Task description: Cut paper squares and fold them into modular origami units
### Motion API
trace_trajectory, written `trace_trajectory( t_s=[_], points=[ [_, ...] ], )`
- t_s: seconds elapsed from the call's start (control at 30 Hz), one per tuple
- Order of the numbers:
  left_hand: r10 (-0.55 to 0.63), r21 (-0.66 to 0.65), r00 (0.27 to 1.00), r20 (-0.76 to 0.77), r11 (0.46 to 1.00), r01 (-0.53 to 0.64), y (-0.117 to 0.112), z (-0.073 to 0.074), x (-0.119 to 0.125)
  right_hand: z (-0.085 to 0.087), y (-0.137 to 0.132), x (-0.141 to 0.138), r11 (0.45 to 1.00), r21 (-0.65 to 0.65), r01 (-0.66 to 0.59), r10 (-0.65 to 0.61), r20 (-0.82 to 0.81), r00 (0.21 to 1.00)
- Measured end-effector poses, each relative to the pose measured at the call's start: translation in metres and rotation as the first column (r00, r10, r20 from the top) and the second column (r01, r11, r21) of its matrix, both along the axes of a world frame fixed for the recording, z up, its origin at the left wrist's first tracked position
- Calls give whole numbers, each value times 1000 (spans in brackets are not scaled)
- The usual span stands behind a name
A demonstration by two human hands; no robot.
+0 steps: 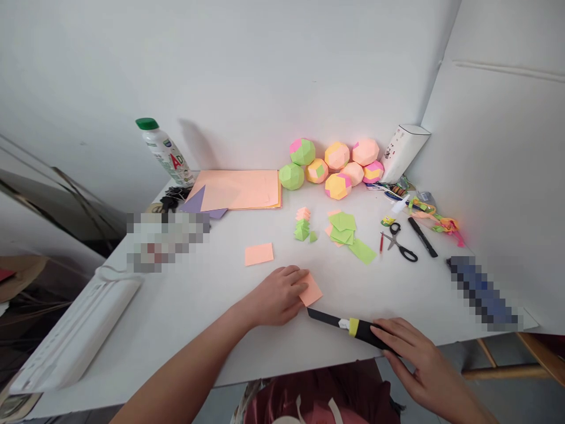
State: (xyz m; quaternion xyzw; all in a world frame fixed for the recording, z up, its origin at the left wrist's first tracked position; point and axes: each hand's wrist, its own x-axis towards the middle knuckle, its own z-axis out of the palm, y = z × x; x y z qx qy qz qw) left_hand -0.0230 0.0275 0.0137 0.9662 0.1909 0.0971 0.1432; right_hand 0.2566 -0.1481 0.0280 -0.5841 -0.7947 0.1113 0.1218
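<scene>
My left hand (282, 294) is closed over a small peach paper piece (312, 291) near the front of the white table, its fingers on the paper's left part. From the right, my right hand (408, 353) grips the handle of a black utility knife (359, 331) with a yellow collar. The knife's long dark blade is out and its tip is at the paper's lower edge; I cannot tell whether it touches. Another peach paper rectangle (259, 254) lies flat to the left. Beyond my hands are green paper pieces (343, 228) and small folded paper shapes (302, 228).
Several faceted paper balls (338, 186) stand along the wall. Stacked peach sheets (241, 188) lie beside a bottle (163, 152). Scissors (399, 241), a black pen (422, 237) and a glue bottle (397, 209) are at the right, a white device (79, 335) at the left.
</scene>
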Motion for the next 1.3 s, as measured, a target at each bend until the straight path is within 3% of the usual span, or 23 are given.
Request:
trace_trajectory(
  t_s=[1.3],
  points=[
    [-3, -23, 1000, -17, 1000, 3, -1, 6, 0, -4, -3, 3, 1000, -3, 14, -14, 51, 999]
  ],
)
